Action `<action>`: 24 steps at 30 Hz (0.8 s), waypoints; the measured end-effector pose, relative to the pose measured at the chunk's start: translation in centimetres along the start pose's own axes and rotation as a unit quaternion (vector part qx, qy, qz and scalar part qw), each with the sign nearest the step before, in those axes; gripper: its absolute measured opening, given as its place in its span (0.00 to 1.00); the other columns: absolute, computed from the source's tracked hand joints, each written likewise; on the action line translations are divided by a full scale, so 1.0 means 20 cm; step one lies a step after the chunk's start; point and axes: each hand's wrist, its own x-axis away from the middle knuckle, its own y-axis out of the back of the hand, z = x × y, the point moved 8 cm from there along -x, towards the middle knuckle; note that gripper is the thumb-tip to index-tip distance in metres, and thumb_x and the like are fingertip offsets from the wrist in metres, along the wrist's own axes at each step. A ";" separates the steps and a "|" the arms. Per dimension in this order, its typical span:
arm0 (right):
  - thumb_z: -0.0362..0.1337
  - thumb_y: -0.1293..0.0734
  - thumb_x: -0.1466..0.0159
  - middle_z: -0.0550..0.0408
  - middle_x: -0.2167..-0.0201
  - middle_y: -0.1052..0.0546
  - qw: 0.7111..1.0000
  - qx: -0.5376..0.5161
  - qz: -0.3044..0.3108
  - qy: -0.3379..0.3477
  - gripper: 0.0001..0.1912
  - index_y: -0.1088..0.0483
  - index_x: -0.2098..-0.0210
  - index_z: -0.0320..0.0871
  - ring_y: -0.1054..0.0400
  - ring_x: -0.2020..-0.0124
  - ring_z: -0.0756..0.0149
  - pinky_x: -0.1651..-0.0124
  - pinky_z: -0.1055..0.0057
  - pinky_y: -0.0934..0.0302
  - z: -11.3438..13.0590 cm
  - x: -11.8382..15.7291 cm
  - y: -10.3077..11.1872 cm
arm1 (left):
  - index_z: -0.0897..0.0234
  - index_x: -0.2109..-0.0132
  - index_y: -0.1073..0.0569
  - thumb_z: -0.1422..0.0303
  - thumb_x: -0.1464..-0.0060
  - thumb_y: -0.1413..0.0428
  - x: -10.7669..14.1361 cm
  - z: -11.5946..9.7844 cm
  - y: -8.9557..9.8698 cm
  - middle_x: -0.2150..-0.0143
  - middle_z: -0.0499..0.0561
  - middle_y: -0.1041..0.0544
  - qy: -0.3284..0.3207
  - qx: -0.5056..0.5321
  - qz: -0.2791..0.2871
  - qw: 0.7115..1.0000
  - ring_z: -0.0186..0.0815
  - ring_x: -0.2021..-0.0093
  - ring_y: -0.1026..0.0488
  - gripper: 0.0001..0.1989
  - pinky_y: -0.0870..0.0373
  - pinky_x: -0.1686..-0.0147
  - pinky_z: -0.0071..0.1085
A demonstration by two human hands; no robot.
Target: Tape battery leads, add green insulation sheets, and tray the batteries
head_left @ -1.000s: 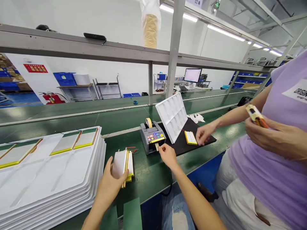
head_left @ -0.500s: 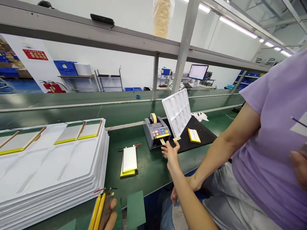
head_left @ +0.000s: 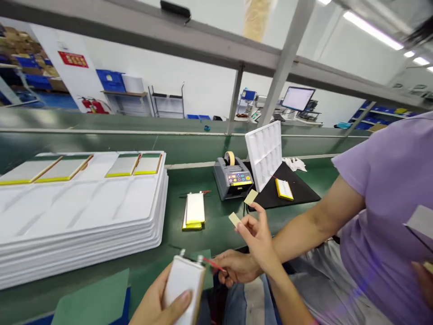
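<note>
Bottom center, left hand closed on pouch cell, right hand pinched tape tab; slipping pinch could drop tab.

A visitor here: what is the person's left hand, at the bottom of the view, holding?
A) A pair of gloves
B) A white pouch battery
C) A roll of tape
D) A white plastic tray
B: the left hand grips a flat white pouch battery, thumb across its face, two small tabs at its top edge.
</note>
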 end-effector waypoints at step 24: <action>0.29 0.34 0.46 0.68 0.77 0.38 0.909 0.212 0.355 -0.054 0.33 0.49 0.44 0.54 0.44 0.77 0.76 0.72 0.77 0.50 0.18 0.31 -0.27 | 0.56 0.57 0.30 0.60 0.53 0.42 0.13 -0.10 -0.23 0.61 0.42 0.27 0.054 -0.358 0.210 0.908 0.36 0.62 0.33 0.15 0.40 0.65 0.26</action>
